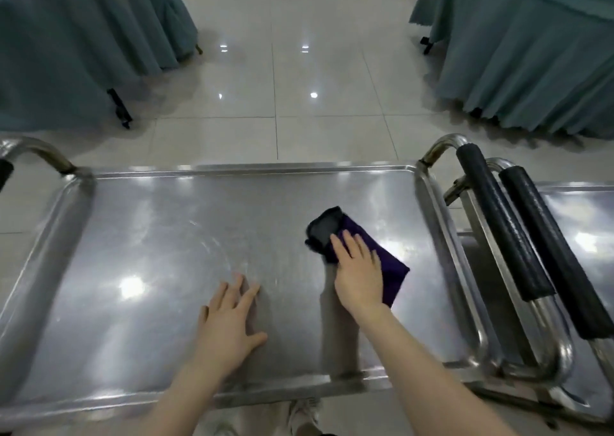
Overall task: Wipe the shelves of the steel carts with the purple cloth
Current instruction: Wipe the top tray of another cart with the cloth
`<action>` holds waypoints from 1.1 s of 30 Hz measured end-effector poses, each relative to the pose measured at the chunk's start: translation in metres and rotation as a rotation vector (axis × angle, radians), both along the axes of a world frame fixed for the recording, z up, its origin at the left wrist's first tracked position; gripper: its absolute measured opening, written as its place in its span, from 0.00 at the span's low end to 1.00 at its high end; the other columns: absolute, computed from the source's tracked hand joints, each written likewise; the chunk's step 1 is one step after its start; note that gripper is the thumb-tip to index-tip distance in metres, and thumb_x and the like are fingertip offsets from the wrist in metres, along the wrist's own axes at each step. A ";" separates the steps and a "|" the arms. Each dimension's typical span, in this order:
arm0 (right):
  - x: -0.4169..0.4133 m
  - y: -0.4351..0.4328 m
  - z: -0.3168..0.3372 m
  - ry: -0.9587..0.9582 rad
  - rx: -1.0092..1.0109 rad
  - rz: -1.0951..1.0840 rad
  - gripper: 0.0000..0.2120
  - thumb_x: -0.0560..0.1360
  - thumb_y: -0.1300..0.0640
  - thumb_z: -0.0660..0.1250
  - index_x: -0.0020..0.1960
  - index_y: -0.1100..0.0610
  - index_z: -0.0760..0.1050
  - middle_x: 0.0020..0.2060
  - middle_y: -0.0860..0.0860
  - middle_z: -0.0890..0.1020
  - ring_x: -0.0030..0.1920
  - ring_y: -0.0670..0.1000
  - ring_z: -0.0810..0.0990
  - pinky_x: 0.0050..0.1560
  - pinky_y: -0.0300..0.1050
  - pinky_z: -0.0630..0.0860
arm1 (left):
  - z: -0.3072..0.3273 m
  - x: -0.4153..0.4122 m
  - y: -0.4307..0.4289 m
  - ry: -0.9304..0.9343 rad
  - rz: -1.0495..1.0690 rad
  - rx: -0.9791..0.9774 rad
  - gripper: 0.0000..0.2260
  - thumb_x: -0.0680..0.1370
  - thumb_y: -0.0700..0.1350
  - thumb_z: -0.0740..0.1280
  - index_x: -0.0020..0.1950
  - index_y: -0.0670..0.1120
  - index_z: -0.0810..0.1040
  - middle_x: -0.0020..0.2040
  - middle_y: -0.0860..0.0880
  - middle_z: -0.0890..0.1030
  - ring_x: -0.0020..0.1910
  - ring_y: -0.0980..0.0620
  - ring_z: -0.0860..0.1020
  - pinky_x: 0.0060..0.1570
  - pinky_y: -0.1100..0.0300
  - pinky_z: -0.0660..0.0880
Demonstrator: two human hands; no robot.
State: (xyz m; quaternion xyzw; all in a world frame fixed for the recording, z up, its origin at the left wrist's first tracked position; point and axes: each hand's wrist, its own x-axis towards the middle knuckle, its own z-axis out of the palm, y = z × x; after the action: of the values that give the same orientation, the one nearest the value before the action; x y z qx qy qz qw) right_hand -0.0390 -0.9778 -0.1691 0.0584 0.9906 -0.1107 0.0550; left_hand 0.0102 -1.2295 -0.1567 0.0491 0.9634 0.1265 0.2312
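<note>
Right hand (358, 269) pressed flat, fingers spread, on the purple cloth (392, 269), which lies folded toward the right end of the cart's top shelf (166, 236). Left hand (229, 322) open and empty, palm down on the bare steel near the front edge, apparently bracing. Probably soft, light and limp, that cloth: best driven under a flat palm, not pinched. Slick steel, so likely an easy glide. Second cart (581, 223) just beside, on the right.
</note>
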 end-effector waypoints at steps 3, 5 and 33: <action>0.021 -0.055 -0.003 -0.021 -0.065 0.264 0.31 0.78 0.60 0.55 0.78 0.44 0.52 0.78 0.45 0.53 0.78 0.48 0.46 0.76 0.52 0.43 | 0.005 0.002 -0.001 0.024 0.039 0.084 0.39 0.73 0.60 0.68 0.78 0.55 0.51 0.79 0.54 0.45 0.77 0.49 0.51 0.73 0.47 0.57; 0.022 -0.049 0.000 -0.013 -0.055 0.307 0.31 0.78 0.61 0.54 0.78 0.42 0.52 0.78 0.44 0.53 0.78 0.46 0.46 0.76 0.50 0.44 | 0.008 0.001 -0.009 0.001 0.067 0.165 0.39 0.73 0.57 0.70 0.78 0.54 0.54 0.79 0.54 0.51 0.76 0.50 0.57 0.72 0.49 0.60; 0.141 0.046 0.006 -0.002 0.006 -0.464 0.29 0.79 0.60 0.55 0.79 0.50 0.52 0.78 0.52 0.55 0.77 0.55 0.54 0.73 0.55 0.59 | 0.000 0.085 -0.097 0.049 -0.180 0.009 0.33 0.77 0.59 0.63 0.78 0.52 0.54 0.79 0.53 0.47 0.77 0.49 0.54 0.73 0.53 0.60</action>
State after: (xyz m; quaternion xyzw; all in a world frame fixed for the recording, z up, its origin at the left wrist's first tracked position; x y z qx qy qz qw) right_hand 0.1020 -0.9322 -0.1635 0.2850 0.9509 -0.1176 0.0288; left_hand 0.0956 -1.3260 -0.1568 0.1396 0.9599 0.1081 0.2176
